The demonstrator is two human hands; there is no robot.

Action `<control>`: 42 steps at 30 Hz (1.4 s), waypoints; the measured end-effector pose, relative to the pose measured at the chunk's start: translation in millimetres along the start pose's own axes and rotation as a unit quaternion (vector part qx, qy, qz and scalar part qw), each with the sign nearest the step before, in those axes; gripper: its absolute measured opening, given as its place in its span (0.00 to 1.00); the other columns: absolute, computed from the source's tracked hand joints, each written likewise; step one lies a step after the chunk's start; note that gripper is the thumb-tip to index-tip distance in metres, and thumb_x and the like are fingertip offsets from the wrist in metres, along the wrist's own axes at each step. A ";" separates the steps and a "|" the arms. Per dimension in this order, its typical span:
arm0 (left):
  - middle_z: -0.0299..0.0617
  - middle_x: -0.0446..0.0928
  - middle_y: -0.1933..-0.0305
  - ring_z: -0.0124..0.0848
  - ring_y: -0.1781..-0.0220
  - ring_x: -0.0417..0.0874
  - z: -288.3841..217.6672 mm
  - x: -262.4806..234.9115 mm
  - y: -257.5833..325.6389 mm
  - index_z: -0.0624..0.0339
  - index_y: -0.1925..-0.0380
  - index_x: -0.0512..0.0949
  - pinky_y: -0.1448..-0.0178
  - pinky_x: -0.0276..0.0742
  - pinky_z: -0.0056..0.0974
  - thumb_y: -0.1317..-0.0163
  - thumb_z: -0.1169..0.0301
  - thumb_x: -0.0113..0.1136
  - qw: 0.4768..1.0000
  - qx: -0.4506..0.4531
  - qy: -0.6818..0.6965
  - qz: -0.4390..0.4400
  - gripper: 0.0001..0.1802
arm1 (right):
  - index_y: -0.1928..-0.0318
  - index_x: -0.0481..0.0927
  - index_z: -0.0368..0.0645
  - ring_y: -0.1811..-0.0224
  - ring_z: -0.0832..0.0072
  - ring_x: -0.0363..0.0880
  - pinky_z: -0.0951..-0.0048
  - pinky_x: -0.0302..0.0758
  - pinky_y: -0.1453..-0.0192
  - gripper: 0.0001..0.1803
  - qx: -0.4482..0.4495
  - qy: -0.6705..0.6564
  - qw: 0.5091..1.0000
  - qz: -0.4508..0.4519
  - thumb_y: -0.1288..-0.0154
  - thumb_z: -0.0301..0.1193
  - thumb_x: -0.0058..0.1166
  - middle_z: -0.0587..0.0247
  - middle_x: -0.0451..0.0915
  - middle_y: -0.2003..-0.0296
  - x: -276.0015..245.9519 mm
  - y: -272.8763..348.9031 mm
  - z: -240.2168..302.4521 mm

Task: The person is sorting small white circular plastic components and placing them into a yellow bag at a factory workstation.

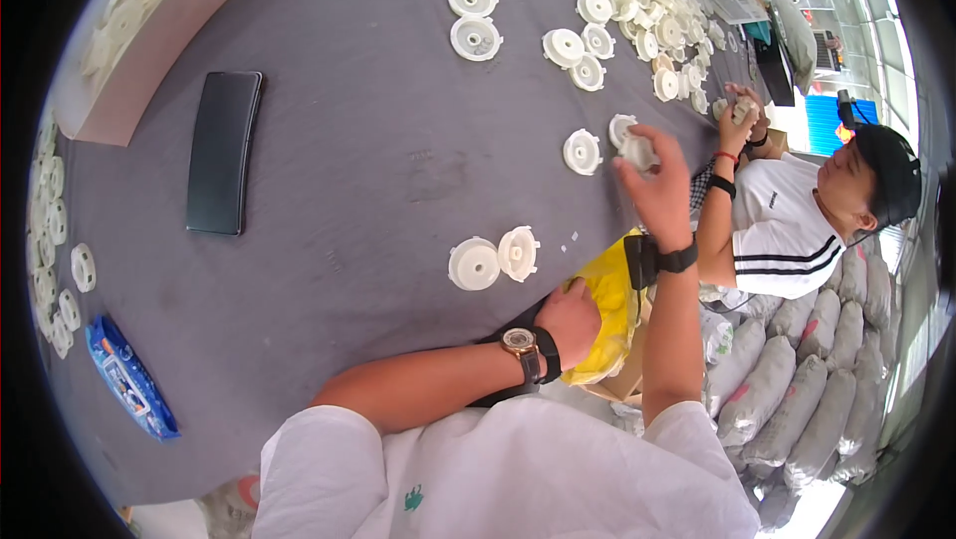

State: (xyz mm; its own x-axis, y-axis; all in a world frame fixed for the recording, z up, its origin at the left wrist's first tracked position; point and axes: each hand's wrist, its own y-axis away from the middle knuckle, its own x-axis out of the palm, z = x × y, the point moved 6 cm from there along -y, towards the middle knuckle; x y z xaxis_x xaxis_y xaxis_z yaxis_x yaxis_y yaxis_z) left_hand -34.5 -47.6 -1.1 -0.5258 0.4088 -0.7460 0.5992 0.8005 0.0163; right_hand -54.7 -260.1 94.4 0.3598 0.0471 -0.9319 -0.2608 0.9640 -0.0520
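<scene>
My right hand (659, 186) is raised over the grey table (378, 161), its fingers closed on a white round plastic part (637, 151). My left hand (570, 318), with a wristwatch, reaches down past the table's edge and touches a yellow plastic bag (609, 312); whether it grips anything there is hidden. Two white disc parts (494, 258) lie side by side on the table just left of my left hand. Another white disc (582, 152) lies close to my right hand.
A black phone (223, 151) lies at the left. Many white discs (637, 11) cover the far side and the left rim. A blue packet (129, 378) lies near left. A seated person (797, 211) at the right handles a part. Grey sacks (807, 380) are piled below.
</scene>
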 end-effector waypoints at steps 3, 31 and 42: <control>0.42 0.82 0.58 0.42 0.44 0.76 -0.6 -2.2 0.7 0.53 0.66 0.89 0.49 0.71 0.49 0.43 0.62 0.64 1.000 0.003 0.003 -0.011 0.10 | 0.39 0.82 0.47 0.49 0.62 0.84 0.66 0.79 0.50 0.26 -0.022 -0.009 1.000 -0.015 0.39 0.27 0.70 0.57 0.82 0.48 -11.3 -20.1 6.1; 0.39 0.82 0.59 0.41 0.45 0.75 -6.7 -6.7 -2.1 0.51 0.67 0.88 0.50 0.70 0.48 0.42 0.62 0.64 1.000 0.012 -0.024 0.008 0.09 | 0.45 0.84 0.45 0.46 0.48 0.83 0.54 0.80 0.41 0.22 -0.111 0.018 0.993 0.029 0.39 0.32 0.71 0.48 0.83 0.51 3.1 -74.2 53.1; 0.34 0.83 0.61 0.39 0.46 0.75 -4.6 -9.4 0.4 0.51 0.69 0.89 0.52 0.72 0.45 0.43 0.62 0.65 0.999 0.005 -0.032 -0.008 0.09 | 0.47 0.84 0.43 0.50 0.53 0.88 0.59 0.82 0.43 0.24 -0.119 0.047 0.991 0.042 0.44 0.35 0.71 0.46 0.88 0.53 -2.4 -149.2 33.5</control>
State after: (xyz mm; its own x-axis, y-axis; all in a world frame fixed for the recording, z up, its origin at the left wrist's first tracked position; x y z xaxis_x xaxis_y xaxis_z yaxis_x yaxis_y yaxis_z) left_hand -32.1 -49.1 8.9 -0.4953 0.3666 -0.7876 0.5973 0.8020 -0.0024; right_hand 13.4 -395.2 116.4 0.2461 0.0895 -0.9651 -0.4949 0.8677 -0.0457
